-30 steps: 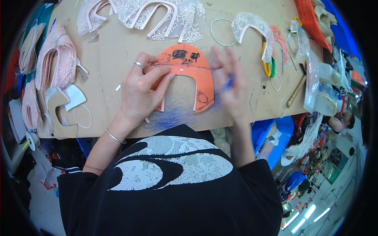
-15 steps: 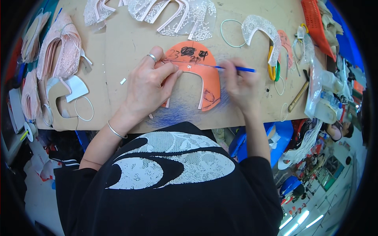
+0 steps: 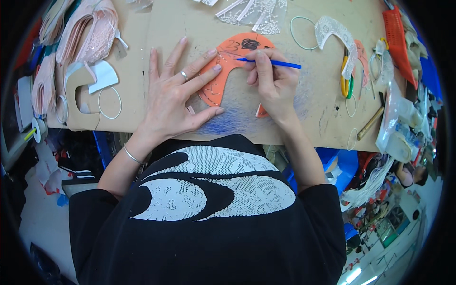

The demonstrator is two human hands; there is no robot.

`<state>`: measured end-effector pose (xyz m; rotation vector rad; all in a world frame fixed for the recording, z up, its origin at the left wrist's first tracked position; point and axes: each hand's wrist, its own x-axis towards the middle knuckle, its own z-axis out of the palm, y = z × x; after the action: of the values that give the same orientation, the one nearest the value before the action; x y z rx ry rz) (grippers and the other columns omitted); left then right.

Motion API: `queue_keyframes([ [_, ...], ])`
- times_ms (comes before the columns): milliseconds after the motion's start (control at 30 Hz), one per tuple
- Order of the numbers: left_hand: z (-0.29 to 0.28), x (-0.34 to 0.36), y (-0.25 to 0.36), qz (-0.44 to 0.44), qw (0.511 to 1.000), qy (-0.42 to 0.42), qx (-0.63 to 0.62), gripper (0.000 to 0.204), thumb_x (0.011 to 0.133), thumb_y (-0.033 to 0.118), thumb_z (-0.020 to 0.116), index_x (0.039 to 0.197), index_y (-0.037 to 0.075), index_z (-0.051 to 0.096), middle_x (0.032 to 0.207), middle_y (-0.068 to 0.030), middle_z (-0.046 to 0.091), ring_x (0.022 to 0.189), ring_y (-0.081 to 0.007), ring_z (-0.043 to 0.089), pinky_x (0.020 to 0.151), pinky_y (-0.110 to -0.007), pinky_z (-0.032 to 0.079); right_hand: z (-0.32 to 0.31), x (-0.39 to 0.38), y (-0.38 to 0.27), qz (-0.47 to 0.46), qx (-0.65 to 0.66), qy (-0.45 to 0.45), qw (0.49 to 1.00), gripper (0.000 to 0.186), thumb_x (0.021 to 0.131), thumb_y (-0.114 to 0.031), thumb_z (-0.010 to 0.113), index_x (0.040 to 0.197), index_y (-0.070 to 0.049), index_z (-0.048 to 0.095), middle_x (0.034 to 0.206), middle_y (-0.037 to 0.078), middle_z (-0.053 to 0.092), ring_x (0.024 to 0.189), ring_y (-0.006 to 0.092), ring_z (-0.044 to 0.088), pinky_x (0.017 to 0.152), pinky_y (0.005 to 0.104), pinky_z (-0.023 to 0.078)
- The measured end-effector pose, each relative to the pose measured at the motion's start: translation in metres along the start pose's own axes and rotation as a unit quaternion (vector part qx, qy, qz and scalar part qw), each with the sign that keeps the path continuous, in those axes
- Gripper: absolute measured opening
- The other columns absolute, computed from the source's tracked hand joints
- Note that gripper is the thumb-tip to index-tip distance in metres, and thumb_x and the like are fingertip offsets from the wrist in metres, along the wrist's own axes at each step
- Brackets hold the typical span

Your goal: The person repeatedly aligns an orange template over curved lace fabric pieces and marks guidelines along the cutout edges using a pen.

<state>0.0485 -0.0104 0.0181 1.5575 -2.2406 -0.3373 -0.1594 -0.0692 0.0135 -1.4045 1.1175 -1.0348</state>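
An orange horseshoe-shaped template point(image 3: 221, 81) with black marker scrawls lies on the brown table covering. My left hand point(image 3: 178, 95) is spread open, its fingertips pressing on the template's left arm and its thumb stretched out below. A slim blue pen point(image 3: 286, 63) is gripped in my right hand point(image 3: 275, 85), its tip pointing left over the upper part of the template. That hand covers most of the template's right arm; only its lower end shows. Dense blue pen strokes point(image 3: 221, 124) mark the covering below and around the template.
Stacked pale pink lace pieces point(image 3: 92, 35) and a white curved piece point(image 3: 103, 78) lie left. More lace point(image 3: 256, 14) is at the back. Right are a white lace arch point(image 3: 332, 31), yellow-and-green-handled scissors point(image 3: 345, 78), a wooden-handled tool point(image 3: 370, 122) and an orange basket point(image 3: 398, 45).
My left hand has gone from pinched fingers at the template's edge to spread flat on it. My right hand has moved left over the template with the pen. The view has shifted.
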Motion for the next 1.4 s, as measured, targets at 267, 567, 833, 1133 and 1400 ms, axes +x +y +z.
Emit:
queue_keyframes([
  [267,0.003,-0.004,-0.005,-0.021,0.999,-0.013,-0.036,0.063,0.073,0.046,0.076,0.132,0.027,0.066,0.150,0.0104,0.051,0.152,-0.0303,0.023,0.119,-0.069,-0.001,0.025,-0.014,-0.009,-0.189,-0.112,-0.115,0.969,0.004,0.087,0.003,0.065,0.086,-0.001,0.066,0.073,0.005,0.063,0.051,0.0149,0.052,0.048,0.0260,0.041],
  [567,0.004,-0.002,-0.005,-0.007,0.999,-0.013,-0.035,0.062,0.073,0.042,0.075,0.133,0.026,0.066,0.151,0.0092,0.051,0.152,-0.0298,0.026,0.119,-0.069,0.000,0.004,-0.039,-0.015,-0.201,-0.240,-0.183,0.932,0.009,0.081,0.002,0.069,0.086,-0.003,0.064,0.075,0.007,0.063,0.053,0.0188,0.052,0.050,0.0293,0.043],
  [833,-0.012,0.021,0.016,0.021,0.999,-0.047,0.002,0.071,0.070,0.041,0.079,0.136,0.023,0.063,0.152,0.0023,0.050,0.151,-0.0304,0.029,0.121,-0.065,0.002,-0.037,-0.063,-0.012,0.062,-0.004,0.095,0.994,0.018,0.102,-0.005,0.051,0.093,0.001,0.065,0.073,0.007,0.064,0.054,0.0101,0.053,0.053,0.0195,0.045],
  [1133,0.037,0.059,0.040,0.164,0.976,-0.064,-0.127,0.064,0.070,0.038,0.079,0.129,0.015,0.068,0.148,-0.0006,0.054,0.148,-0.0257,0.034,0.124,-0.057,0.008,-0.043,-0.066,-0.003,-0.003,-0.032,0.085,0.996,0.013,0.098,-0.002,0.056,0.091,0.002,0.065,0.075,0.008,0.065,0.056,0.0125,0.053,0.054,0.0220,0.044],
  [1400,0.036,0.061,0.036,0.164,0.976,-0.074,-0.120,0.062,0.071,0.038,0.078,0.128,0.015,0.069,0.147,-0.0002,0.055,0.146,-0.0245,0.037,0.125,-0.053,0.011,-0.052,-0.083,-0.013,-0.109,-0.281,0.042,0.953,0.009,0.085,0.009,0.062,0.087,0.002,0.068,0.075,0.008,0.065,0.060,0.0165,0.053,0.056,0.0260,0.043],
])
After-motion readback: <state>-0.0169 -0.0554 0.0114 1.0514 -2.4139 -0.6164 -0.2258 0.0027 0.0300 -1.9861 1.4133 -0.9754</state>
